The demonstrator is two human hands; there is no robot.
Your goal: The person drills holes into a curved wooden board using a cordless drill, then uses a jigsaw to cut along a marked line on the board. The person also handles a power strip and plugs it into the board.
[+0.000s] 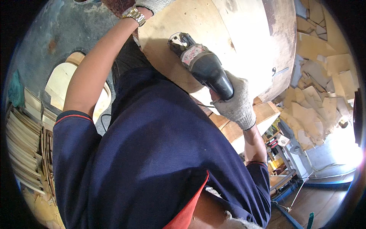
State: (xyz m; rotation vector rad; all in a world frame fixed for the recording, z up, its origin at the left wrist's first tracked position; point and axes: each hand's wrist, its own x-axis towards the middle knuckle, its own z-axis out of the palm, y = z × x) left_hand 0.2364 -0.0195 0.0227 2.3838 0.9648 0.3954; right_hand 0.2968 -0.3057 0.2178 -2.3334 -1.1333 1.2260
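Note:
My right hand (237,100), in a knitted grey-white glove, grips the rear of a black power tool's body, which looks like a jigsaw (207,67). Tape with red marks wraps its front, and its metal base (178,41) points to the upper left over a large plywood sheet (160,54). At the top edge is my left hand (154,4), also gloved, near the sheet's upper left part; its fingers are out of the picture. A gold-coloured watch (134,15) is on that wrist. Strong light washes out the sheet's middle.
Cut plywood pieces (58,83) lie on the grey floor at left, near a dark cable (104,121). Stacked thin boards (24,154) stand at far left. A wooden block or beam (257,117) is below the sheet. Plywood offcuts (317,106) are heaped at right.

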